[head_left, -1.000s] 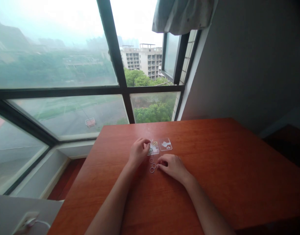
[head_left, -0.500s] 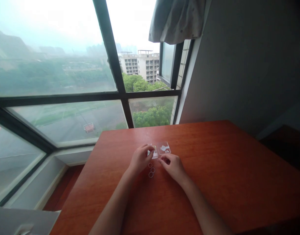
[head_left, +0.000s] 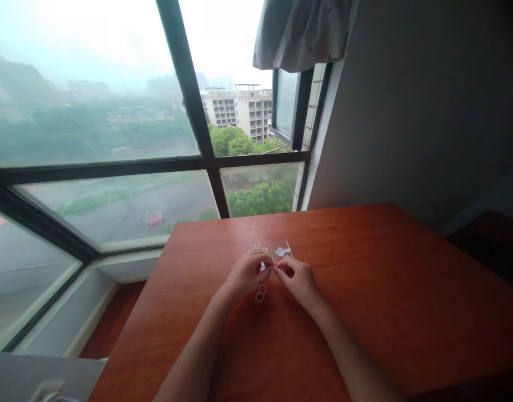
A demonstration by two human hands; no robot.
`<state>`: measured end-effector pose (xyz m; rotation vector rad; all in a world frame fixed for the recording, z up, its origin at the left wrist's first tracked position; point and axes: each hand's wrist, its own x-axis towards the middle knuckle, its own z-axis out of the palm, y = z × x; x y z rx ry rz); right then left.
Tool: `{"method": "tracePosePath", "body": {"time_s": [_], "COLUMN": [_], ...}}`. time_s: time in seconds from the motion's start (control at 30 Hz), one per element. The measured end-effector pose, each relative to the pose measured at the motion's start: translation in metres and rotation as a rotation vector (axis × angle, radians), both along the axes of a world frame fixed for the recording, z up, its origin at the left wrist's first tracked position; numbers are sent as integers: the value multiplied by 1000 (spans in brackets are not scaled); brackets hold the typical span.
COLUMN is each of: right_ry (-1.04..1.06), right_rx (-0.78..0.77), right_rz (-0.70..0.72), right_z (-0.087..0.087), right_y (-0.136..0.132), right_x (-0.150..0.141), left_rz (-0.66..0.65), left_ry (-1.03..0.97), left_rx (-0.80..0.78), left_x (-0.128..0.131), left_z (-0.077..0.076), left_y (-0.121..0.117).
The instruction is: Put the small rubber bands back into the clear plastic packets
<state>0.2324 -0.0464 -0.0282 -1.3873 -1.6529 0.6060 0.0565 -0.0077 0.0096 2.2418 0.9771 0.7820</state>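
Observation:
My left hand [head_left: 248, 274] and my right hand [head_left: 297, 279] meet over the table, fingertips pinched together and nearly touching. Something tiny may be between them, too small to make out. Just behind the fingers lies an opened clear plastic box [head_left: 280, 245], its right half showing a white printed shape. Small items [head_left: 257, 249] show in the left half, partly covered by my left hand. Two thin pale rings [head_left: 260, 297] lie on the table just in front of the hands.
The reddish-brown wooden table [head_left: 378, 290] stretches around both arms. Beyond its far edge stands a dark-framed window [head_left: 164, 163], with a grey curtain [head_left: 300, 39] hanging at upper right. A dark wall [head_left: 411, 111] rises on the right.
My left hand has moved right and slightly nearer, away from the box, so its fingertips meet those of my right hand. It now covers the spot where a third ring showed.

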Motion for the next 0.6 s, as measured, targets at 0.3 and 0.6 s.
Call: {"method": "tracePosePath", "body": {"time_s": [0.3,0.6], "right_ry": [-30,-105], "right_rx": [-38,-70], "right_rz": [7,41], "right_z": [2,-4], "right_y": [-1,0], "right_x": [-1,-2], "left_rz": [190,336], "left_ry": [9,31], "left_rx": [39,61], "left_x": [-8,-14], "left_z": [-9,-16], "left_y": [8,14]}}
